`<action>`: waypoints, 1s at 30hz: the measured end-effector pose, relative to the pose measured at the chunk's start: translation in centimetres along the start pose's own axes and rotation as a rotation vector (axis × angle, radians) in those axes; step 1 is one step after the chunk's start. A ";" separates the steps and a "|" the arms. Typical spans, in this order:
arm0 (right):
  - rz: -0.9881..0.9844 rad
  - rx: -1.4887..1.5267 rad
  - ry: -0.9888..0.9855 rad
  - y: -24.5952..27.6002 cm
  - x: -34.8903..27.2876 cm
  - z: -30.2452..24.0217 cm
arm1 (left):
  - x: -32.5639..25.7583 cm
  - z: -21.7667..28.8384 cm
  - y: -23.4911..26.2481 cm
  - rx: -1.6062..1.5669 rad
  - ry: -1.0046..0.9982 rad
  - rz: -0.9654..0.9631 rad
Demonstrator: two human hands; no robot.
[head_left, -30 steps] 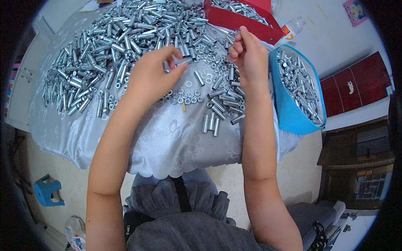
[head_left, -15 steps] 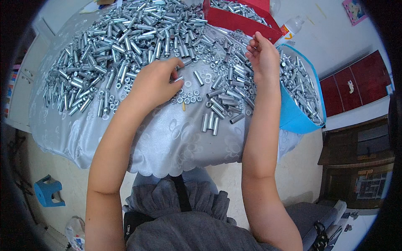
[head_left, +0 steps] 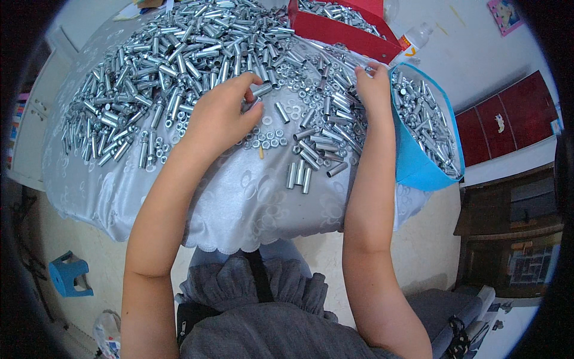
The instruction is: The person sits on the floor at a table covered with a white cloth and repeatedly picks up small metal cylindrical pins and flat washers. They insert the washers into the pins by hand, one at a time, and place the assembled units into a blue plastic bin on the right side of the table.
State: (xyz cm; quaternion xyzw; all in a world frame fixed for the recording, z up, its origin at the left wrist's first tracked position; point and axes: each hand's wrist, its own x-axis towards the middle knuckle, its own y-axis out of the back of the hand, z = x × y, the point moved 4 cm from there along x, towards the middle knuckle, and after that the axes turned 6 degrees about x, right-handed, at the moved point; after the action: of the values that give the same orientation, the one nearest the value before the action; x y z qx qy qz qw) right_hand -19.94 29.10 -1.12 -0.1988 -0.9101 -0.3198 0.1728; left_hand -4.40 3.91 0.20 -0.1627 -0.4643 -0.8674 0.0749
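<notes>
Left hand [head_left: 218, 116] rests on the tabletop [head_left: 239, 197], fingers pinched shut around a short metal sleeve [head_left: 262, 91] at the edge of the big heap of sleeves [head_left: 179, 54], just above the scattered nuts [head_left: 266, 139]. Right hand [head_left: 373, 84] is up at the rim of the blue bin [head_left: 418, 170], its grip closed on a small shiny piece I cannot make out. Smooth, round zinc-bright tubes roll on the glossy silver cloth, so a firm fingertip pinch at mid-length seems best.

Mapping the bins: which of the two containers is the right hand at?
The blue bin: the right hand is at its near rim. The red tray lies farther back.
</notes>
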 end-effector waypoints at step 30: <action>-0.690 0.201 0.204 -1.3 -6.0 -7.9 | 1.3 -3.0 0.9 -0.914 0.439 0.188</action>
State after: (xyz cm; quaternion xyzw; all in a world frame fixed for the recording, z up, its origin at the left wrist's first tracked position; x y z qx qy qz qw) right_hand -13.88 21.51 1.32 0.1705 -0.9286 -0.2865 0.1632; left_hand -5.97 0.99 -0.22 -0.0339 0.0054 -0.9849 0.1696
